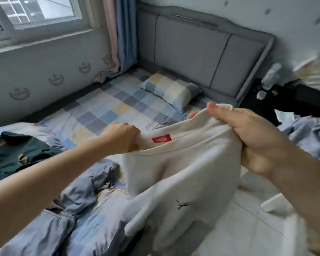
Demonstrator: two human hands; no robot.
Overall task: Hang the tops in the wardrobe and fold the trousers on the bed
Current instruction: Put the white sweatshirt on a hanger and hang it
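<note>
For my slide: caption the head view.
Both hands, left hand and right hand, hold up a cream top over the bed.

Cream top [183, 174] held up; blue trousers [50, 228] crumpled on bed.

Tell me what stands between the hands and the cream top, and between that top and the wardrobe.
Nothing stands between them: the left hand and right hand already grip the cream top at its neckline. The wardrobe is not in view, so that path cannot be judged.

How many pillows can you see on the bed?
1. The checked pillow lies at the head of the bed, against the grey headboard. Others may be hidden outside the view.
</note>
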